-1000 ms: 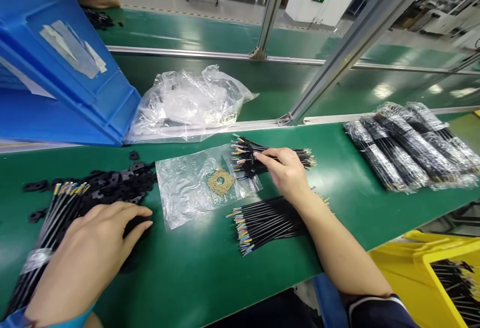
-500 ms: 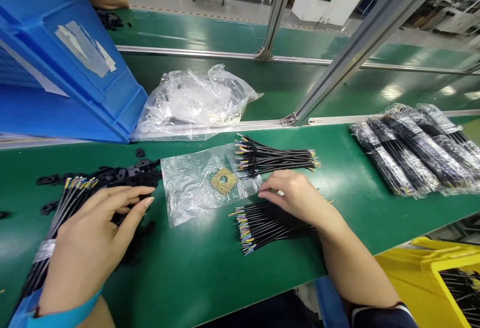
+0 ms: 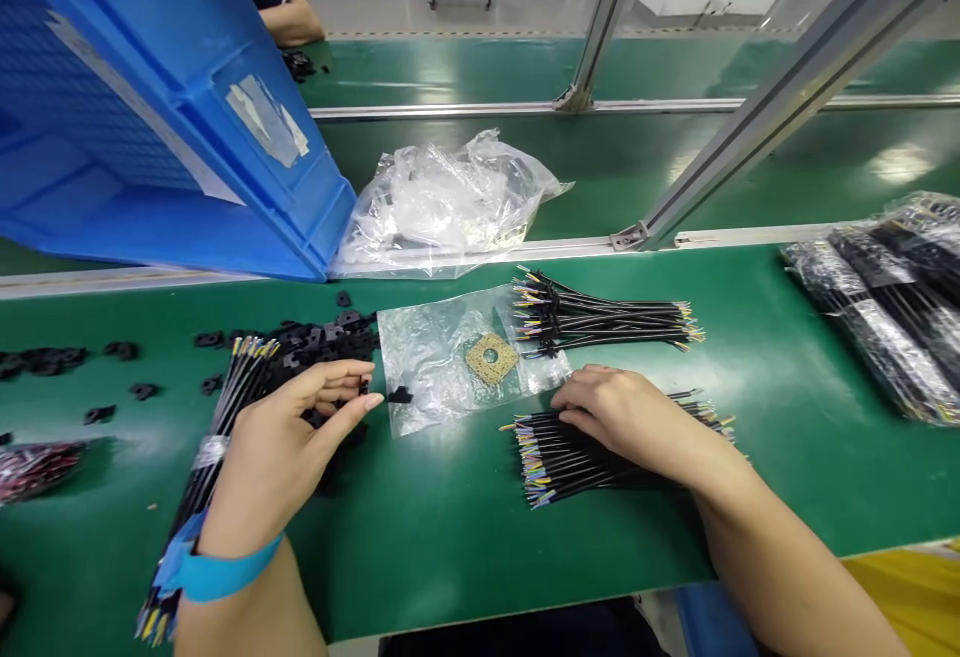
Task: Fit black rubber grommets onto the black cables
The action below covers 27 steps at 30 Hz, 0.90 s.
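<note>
My left hand (image 3: pixel 300 427) has thumb and forefinger brought together on a small black plastic part (image 3: pixel 365 385), mostly hidden by the fingers. Beside the fingertips, a similar black piece (image 3: pixel 400 395) lies at the left edge of a clear plastic bag (image 3: pixel 420 337). My right hand (image 3: pixel 619 412) rests over the nearer row of black cables (image 3: pixel 574 472) with coloured wire ends. Its fingers are bent together at the row's upper edge; what they grip is hidden. Behind it lies another bunch of black cables (image 3: pixel 622 320) with black parts near their left ends.
A pile of black parts (image 3: pixel 315 342) and a taped cable bundle (image 3: pixel 240 377) lie by my left hand. A tan perforated square (image 3: pixel 491 358) shows at the bag. A blue crate (image 3: pixel 277 197) stands back left, wrapped cables (image 3: pixel 877 287) right. A co-worker's arm (image 3: pixel 289 19) shows beyond.
The view has turned left. My right hand has come down from between the two cable groups onto the nearer row. A black piece now shows on the bag's left edge, beside my left fingertips.
</note>
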Each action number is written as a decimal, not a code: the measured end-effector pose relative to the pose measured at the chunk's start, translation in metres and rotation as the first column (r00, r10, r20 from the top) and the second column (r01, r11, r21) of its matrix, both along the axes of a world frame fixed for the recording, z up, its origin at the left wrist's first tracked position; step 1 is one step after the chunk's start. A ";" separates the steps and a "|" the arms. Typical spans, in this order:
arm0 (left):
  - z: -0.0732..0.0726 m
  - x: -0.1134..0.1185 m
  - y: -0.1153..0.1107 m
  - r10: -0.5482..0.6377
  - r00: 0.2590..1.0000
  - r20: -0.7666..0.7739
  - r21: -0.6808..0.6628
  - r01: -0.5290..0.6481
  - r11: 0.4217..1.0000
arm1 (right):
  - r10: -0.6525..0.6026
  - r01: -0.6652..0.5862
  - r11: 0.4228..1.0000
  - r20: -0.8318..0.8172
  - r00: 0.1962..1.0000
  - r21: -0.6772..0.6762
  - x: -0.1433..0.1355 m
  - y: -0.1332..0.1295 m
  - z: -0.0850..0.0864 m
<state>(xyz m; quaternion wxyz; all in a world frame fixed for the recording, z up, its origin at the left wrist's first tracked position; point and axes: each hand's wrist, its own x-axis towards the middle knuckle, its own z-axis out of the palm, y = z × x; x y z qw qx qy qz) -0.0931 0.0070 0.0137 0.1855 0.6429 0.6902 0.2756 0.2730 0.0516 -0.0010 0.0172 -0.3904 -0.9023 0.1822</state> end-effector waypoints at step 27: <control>0.002 0.023 -0.001 -0.002 0.994 0.113 0.111 -0.011 0.994 | -0.036 0.034 0.999 0.104 0.994 0.022 -0.010 -0.007 0.009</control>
